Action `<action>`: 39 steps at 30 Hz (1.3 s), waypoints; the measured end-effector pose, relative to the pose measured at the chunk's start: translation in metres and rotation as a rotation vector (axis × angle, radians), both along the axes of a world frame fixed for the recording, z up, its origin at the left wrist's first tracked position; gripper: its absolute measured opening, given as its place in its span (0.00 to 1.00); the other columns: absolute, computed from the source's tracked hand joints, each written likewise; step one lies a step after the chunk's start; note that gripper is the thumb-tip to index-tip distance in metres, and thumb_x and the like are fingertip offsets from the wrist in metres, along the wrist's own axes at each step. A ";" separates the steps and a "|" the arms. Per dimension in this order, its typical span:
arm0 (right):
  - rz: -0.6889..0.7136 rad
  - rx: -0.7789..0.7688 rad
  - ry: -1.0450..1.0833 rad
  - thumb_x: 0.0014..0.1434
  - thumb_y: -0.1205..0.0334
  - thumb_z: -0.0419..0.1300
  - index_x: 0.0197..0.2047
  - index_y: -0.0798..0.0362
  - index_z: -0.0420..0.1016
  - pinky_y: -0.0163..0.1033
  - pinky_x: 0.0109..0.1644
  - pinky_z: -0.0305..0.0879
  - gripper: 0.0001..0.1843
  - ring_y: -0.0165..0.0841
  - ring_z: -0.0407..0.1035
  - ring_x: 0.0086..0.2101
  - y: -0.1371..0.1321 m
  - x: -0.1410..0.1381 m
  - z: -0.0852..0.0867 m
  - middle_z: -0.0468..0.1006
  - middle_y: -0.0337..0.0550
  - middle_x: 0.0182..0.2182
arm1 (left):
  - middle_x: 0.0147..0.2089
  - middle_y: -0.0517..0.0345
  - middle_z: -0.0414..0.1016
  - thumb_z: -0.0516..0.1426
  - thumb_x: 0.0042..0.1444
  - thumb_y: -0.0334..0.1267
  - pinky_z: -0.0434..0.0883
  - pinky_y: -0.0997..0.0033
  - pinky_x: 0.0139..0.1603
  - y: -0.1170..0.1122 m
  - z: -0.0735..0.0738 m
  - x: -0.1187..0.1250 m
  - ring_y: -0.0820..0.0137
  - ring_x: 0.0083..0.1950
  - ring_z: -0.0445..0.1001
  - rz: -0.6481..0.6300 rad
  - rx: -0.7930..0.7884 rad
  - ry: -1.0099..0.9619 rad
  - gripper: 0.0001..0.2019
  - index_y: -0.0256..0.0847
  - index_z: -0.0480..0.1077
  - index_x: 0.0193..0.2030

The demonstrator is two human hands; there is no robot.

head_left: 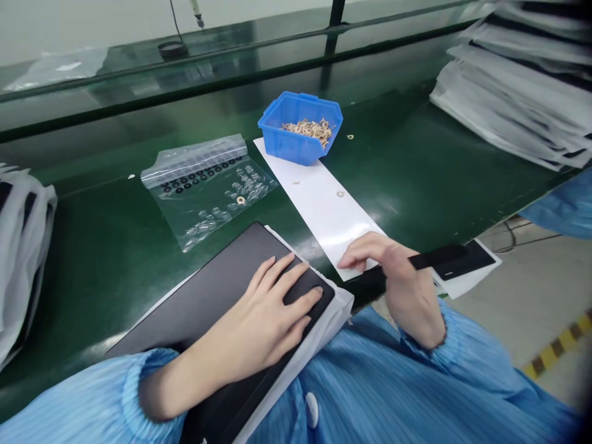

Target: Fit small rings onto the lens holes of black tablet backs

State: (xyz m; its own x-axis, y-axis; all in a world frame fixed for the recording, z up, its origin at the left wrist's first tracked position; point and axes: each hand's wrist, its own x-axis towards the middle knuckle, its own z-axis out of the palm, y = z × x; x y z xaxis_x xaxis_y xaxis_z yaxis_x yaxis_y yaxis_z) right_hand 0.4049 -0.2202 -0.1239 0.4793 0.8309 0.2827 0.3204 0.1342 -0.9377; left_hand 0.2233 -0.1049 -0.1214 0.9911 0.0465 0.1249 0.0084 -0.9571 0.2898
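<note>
My left hand (272, 314) lies flat with fingers spread on a black flat panel (217, 283), which looks like a laptop or its lid. White wrapping sheet (340, 302) shows under the panel's edge. My right hand (402, 277) is curled, with its fingertips at the near end of a glossy white strip (319, 203); what is in them, if anything, is hidden. A dark band runs past this hand to a black piece (474, 259) on white sheet. Small beige rings lie on the strip, one ring (341, 193) nearer my right hand.
A blue bin (296, 145) of beige rings stands on the strip's far end. Left of it lies a clear plastic bag (185, 209) with black rings and clear pieces. Wrapped panels are stacked at right (518, 92) and left (23, 246) on the green table (416, 172).
</note>
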 end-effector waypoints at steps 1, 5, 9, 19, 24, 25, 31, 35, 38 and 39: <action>0.004 0.002 0.068 0.67 0.49 0.42 0.27 0.54 0.75 0.36 0.30 0.64 0.29 0.29 0.68 0.26 -0.001 -0.002 -0.002 0.72 0.43 0.24 | 0.62 0.41 0.56 0.48 0.63 0.32 0.58 0.40 0.61 -0.001 0.000 -0.001 0.50 0.67 0.48 -0.009 -0.001 -0.004 0.16 0.40 0.63 0.58; 0.054 -0.032 0.055 0.64 0.55 0.52 0.29 0.54 0.73 0.35 0.31 0.67 0.17 0.29 0.71 0.27 -0.006 -0.013 -0.010 0.74 0.41 0.25 | 0.60 0.42 0.57 0.47 0.64 0.31 0.57 0.38 0.60 0.000 0.000 -0.001 0.48 0.66 0.49 -0.030 0.005 -0.009 0.16 0.39 0.64 0.57; 0.044 -0.126 0.027 0.57 0.67 0.60 0.36 0.51 0.70 0.31 0.31 0.70 0.03 0.28 0.74 0.30 -0.009 -0.019 -0.013 0.77 0.39 0.32 | 0.60 0.43 0.58 0.47 0.64 0.31 0.56 0.38 0.61 0.000 -0.001 0.000 0.48 0.66 0.49 -0.027 0.002 -0.004 0.16 0.40 0.63 0.58; -0.051 -0.109 0.080 0.55 0.71 0.59 0.27 0.53 0.65 0.33 0.31 0.74 0.08 0.28 0.74 0.27 -0.004 -0.026 -0.011 0.74 0.39 0.28 | 0.59 0.45 0.60 0.47 0.65 0.32 0.55 0.39 0.62 -0.001 -0.002 -0.001 0.49 0.66 0.50 -0.014 -0.016 -0.015 0.14 0.40 0.65 0.54; -0.062 -0.141 0.096 0.55 0.70 0.59 0.26 0.53 0.66 0.33 0.30 0.74 0.08 0.29 0.74 0.26 -0.004 -0.026 -0.011 0.74 0.39 0.27 | 0.59 0.46 0.60 0.47 0.64 0.32 0.55 0.40 0.62 -0.001 -0.002 -0.001 0.50 0.66 0.50 -0.013 -0.022 -0.018 0.14 0.40 0.65 0.55; -0.061 -0.145 0.099 0.55 0.69 0.59 0.26 0.53 0.66 0.33 0.31 0.73 0.08 0.29 0.73 0.26 -0.005 -0.026 -0.011 0.74 0.39 0.27 | 0.59 0.46 0.60 0.47 0.64 0.32 0.55 0.40 0.63 -0.001 -0.002 -0.001 0.50 0.66 0.50 -0.013 -0.020 -0.014 0.14 0.40 0.65 0.55; 0.004 -0.197 0.079 0.54 0.69 0.59 0.25 0.53 0.66 0.34 0.30 0.71 0.08 0.29 0.72 0.26 -0.003 -0.021 -0.007 0.75 0.40 0.27 | 0.60 0.45 0.60 0.47 0.64 0.32 0.55 0.39 0.62 0.000 -0.002 -0.001 0.49 0.66 0.50 -0.015 -0.018 0.000 0.14 0.40 0.65 0.55; 0.047 -0.219 0.069 0.54 0.70 0.59 0.24 0.53 0.65 0.35 0.28 0.71 0.08 0.29 0.71 0.25 0.000 -0.017 -0.003 0.74 0.41 0.26 | 0.60 0.45 0.60 0.47 0.64 0.32 0.55 0.39 0.62 -0.001 -0.001 -0.001 0.49 0.66 0.50 -0.015 -0.013 -0.007 0.14 0.40 0.65 0.55; 0.066 -0.213 0.068 0.53 0.71 0.59 0.25 0.53 0.65 0.34 0.28 0.71 0.08 0.29 0.71 0.25 0.000 -0.015 -0.005 0.74 0.40 0.26 | 0.59 0.45 0.61 0.47 0.64 0.32 0.55 0.39 0.62 -0.001 -0.001 0.000 0.49 0.66 0.51 -0.013 -0.009 -0.006 0.14 0.40 0.65 0.54; 0.074 -0.210 0.072 0.53 0.71 0.59 0.24 0.53 0.65 0.34 0.28 0.71 0.08 0.29 0.71 0.25 0.000 -0.014 -0.006 0.74 0.40 0.26 | 0.59 0.45 0.61 0.47 0.64 0.32 0.55 0.39 0.61 -0.002 -0.001 0.000 0.49 0.66 0.51 -0.012 -0.010 -0.006 0.14 0.40 0.65 0.54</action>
